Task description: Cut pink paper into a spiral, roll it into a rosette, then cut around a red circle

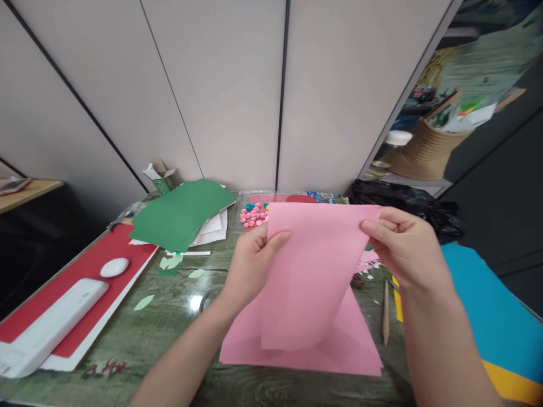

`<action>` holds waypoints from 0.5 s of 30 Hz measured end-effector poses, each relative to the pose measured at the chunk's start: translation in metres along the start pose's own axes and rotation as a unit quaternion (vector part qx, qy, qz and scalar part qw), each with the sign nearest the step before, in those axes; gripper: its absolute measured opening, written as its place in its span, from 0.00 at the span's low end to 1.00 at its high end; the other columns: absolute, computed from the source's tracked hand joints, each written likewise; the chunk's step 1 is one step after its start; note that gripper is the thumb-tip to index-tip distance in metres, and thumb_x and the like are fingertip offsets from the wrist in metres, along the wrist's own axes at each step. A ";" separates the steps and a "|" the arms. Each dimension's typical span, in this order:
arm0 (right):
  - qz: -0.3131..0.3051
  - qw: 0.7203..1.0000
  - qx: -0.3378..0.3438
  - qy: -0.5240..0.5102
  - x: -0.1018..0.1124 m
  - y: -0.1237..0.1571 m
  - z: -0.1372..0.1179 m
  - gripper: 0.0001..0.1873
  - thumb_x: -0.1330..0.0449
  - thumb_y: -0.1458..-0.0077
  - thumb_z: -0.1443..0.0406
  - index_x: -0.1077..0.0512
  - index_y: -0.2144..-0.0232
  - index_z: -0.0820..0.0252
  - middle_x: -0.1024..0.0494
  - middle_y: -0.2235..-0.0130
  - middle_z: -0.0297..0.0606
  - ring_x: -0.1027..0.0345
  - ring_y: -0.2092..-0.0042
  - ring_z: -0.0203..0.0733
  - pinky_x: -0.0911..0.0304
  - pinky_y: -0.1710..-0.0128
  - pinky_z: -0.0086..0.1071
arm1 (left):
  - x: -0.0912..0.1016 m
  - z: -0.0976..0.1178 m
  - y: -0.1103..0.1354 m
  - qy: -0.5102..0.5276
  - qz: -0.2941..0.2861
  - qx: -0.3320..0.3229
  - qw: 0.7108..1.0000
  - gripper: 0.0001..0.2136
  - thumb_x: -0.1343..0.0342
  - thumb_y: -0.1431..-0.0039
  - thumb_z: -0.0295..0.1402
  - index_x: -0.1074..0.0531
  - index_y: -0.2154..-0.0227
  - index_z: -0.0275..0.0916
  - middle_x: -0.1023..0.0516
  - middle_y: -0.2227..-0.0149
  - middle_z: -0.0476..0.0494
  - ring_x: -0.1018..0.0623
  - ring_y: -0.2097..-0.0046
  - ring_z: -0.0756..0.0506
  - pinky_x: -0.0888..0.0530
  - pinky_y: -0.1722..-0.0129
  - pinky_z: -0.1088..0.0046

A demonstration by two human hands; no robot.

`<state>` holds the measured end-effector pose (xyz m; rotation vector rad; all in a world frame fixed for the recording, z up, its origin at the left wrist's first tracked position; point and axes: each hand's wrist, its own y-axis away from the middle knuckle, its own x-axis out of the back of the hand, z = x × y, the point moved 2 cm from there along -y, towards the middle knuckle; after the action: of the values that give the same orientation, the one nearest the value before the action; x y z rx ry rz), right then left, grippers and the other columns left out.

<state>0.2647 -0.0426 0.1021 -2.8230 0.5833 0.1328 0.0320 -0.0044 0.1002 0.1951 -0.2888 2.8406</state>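
A pink sheet of paper [311, 271] hangs upright between my hands, raised above the table. My left hand [254, 263] pinches its left edge, thumb lying across the front. At the top right corner my right hand [403, 240] grips it between thumb and fingers. More pink paper [356, 345] lies flat on the table below the raised sheet. Close to my right forearm rests a pencil-like brown stick [386, 314]. A ring-shaped object [210, 297], partly hidden by my left arm, sits on the left.
Green paper [182, 212] lies back left; a white device [59, 328] and a white oval object [114, 267] rest on red paper [102, 288]. Small pink pieces [253, 216] sit behind. Blue paper [492, 305] and a black plastic bag [407, 206] are right. Panels [220, 96] stand behind the table.
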 end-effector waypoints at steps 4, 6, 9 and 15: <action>-0.007 1.000 -0.016 -0.010 0.000 0.000 -0.001 0.07 0.30 0.61 0.66 0.26 0.79 0.61 0.35 0.86 0.25 0.46 0.84 0.25 0.48 0.87 0.20 | 0.000 0.000 0.000 -0.002 -0.001 0.000 1.000 0.13 0.47 0.45 0.42 0.33 0.76 0.37 0.31 0.75 0.50 0.31 0.71 0.51 0.34 0.73 0.77; -0.014 0.999 -0.023 -0.018 -0.001 0.000 -0.001 0.07 0.30 0.61 0.66 0.24 0.75 0.60 0.28 0.82 0.29 0.37 0.80 0.28 0.39 0.82 0.21 | 0.001 0.001 0.000 -0.009 0.003 -0.002 1.000 0.13 0.47 0.45 0.42 0.33 0.77 0.37 0.32 0.76 0.50 0.32 0.71 0.51 0.35 0.73 0.77; -0.007 0.999 -0.018 -0.026 0.000 0.000 -0.001 0.10 0.31 0.61 0.66 0.22 0.71 0.60 0.22 0.76 0.34 0.29 0.75 0.33 0.32 0.75 0.25 | 0.001 0.002 0.000 -0.021 0.011 -0.006 1.000 0.14 0.47 0.45 0.41 0.33 0.78 0.37 0.31 0.76 0.49 0.32 0.71 0.51 0.35 0.74 0.78; -0.002 1.000 -0.004 -0.019 0.001 0.000 -0.001 0.07 0.32 0.59 0.66 0.22 0.72 0.59 0.21 0.76 0.34 0.29 0.76 0.34 0.31 0.76 0.25 | 0.001 0.001 0.000 -0.016 0.012 -0.007 1.000 0.13 0.48 0.45 0.41 0.32 0.78 0.37 0.29 0.76 0.48 0.32 0.72 0.51 0.36 0.75 0.77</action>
<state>0.2652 -0.0432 0.1025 -2.8226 0.5700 0.1890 0.0307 -0.0045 0.1018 0.2360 -0.3200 2.8596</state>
